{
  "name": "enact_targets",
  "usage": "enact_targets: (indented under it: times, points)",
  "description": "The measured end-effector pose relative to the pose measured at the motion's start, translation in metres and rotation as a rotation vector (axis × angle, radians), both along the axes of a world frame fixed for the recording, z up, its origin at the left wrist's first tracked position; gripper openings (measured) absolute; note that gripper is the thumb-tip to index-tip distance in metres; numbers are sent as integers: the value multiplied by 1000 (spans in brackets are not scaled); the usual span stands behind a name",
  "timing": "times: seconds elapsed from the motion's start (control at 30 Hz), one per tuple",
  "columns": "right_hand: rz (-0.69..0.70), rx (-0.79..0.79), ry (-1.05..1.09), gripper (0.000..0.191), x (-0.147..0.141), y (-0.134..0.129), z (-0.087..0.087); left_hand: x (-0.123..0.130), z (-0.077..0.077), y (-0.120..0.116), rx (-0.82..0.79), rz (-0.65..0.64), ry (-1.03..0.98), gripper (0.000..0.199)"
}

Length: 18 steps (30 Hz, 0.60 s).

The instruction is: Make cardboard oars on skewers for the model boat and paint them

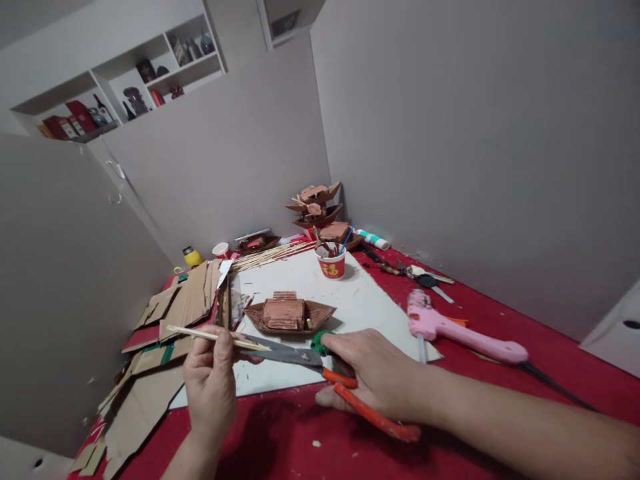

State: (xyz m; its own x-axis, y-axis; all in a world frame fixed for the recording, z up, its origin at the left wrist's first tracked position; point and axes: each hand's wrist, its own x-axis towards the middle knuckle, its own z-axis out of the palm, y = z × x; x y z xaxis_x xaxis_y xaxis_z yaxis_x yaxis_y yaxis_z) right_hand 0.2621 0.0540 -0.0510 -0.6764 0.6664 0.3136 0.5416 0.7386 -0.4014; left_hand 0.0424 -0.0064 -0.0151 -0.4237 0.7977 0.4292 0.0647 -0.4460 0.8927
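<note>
My left hand pinches thin wooden sticks, whose right ends lie at the blades of a pair of scissors. The scissors have orange and green handles, and my right hand is closed round them. Their blades are parted, with the stick ends at or between them. Just behind the blades, a small brown model boat with a ribbed cabin rests on a white sheet.
Cardboard pieces lie at the left. A pink glue gun lies right on the red table. Behind stand a red cup with brushes, long sticks, stacked model boats and a yellow jar.
</note>
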Motion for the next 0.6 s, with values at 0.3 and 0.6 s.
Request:
enact_targets:
  times: [0.3, 0.6]
  points:
    - [-62, 151, 23, 39, 0, -2, -3, 2, 1, 1, -5, 54, -33, 25]
    - [-55, 190, 59, 39, -1, 0, -4, 5, 2, 1, 16, 60, -75, 31]
